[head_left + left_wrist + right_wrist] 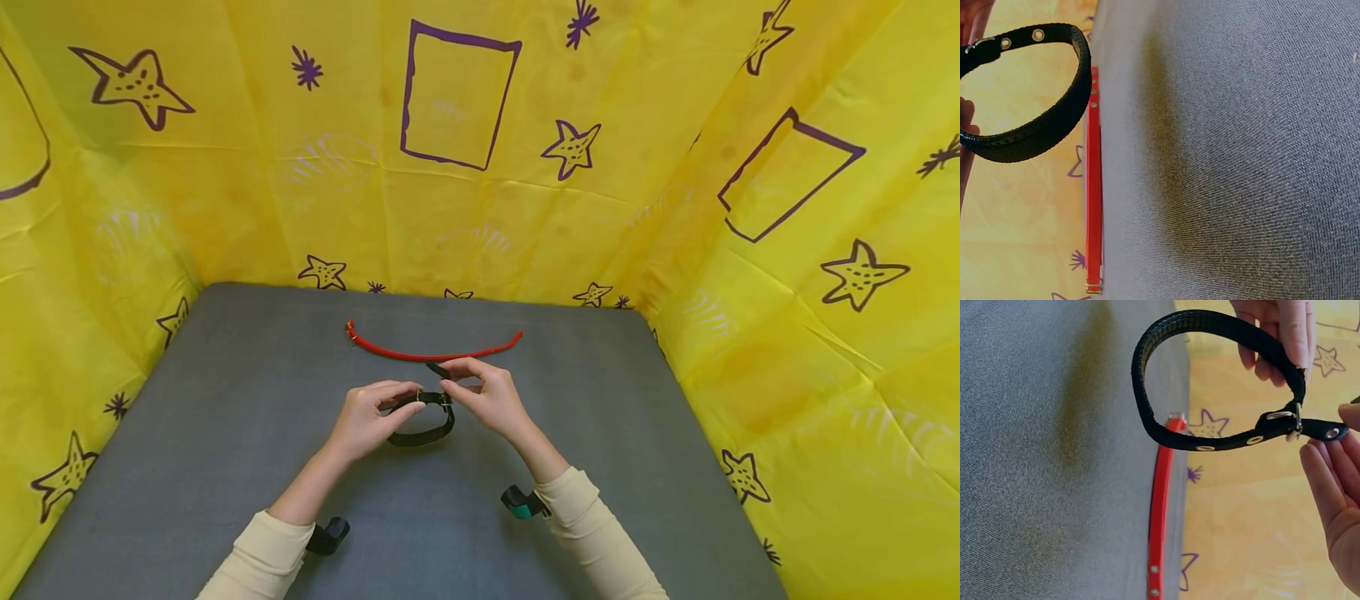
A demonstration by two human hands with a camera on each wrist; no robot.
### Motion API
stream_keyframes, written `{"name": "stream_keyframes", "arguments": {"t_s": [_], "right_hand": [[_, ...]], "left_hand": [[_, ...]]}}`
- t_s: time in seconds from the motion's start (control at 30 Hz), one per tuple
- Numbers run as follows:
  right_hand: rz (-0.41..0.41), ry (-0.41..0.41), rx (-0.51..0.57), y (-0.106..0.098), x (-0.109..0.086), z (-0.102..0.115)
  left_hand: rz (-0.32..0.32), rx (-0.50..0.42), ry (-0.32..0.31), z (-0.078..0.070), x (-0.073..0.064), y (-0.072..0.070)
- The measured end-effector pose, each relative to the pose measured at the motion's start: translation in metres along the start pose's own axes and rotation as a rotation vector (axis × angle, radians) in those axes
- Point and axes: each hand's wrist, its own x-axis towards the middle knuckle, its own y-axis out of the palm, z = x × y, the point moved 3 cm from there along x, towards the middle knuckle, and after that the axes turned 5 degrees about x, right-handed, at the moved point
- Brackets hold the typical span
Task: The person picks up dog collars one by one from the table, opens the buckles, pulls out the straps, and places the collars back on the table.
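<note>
A black collar (422,438) with metal eyelets and a buckle (1295,422) is bent into a loop above the table. My left hand (369,418) pinches the band on the loop's left side, close to the buckle end. At the strap's free end, which passes out through the buckle, my right hand (491,398) grips between thumb and fingers. Beyond both hands a red collar (420,356) lies stretched out on the table, its buckle at the left. In the left wrist view the fingers are mostly cut off by the frame's edge.
The grey table top (247,400) carries the red collar near its far side. Yellow cloth (360,208) with purple starfish drawings hangs round the back and both sides. Black wrist devices (328,536) sit by the cream sleeves.
</note>
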Motion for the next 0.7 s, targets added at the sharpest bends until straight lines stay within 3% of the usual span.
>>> {"name": "stream_keyframes", "arguments": {"t_s": [0.23,0.5,0.7], "right_hand": [[0.032,0.026,0.022,0.0019,-0.0001,-0.0038],[0.051,0.027,0.046,0.0026,-0.0016,-0.0064],[0.066,0.032,0.063,0.0037,-0.0028,-0.0063]], "left_hand": [[-0.007,0.002,-0.037,0.0005,0.001,-0.001],[-0.019,-0.004,-0.015,-0.0007,0.0015,0.0002],[-0.01,-0.005,-0.047,-0.0016,0.0014,-0.0011]]}}
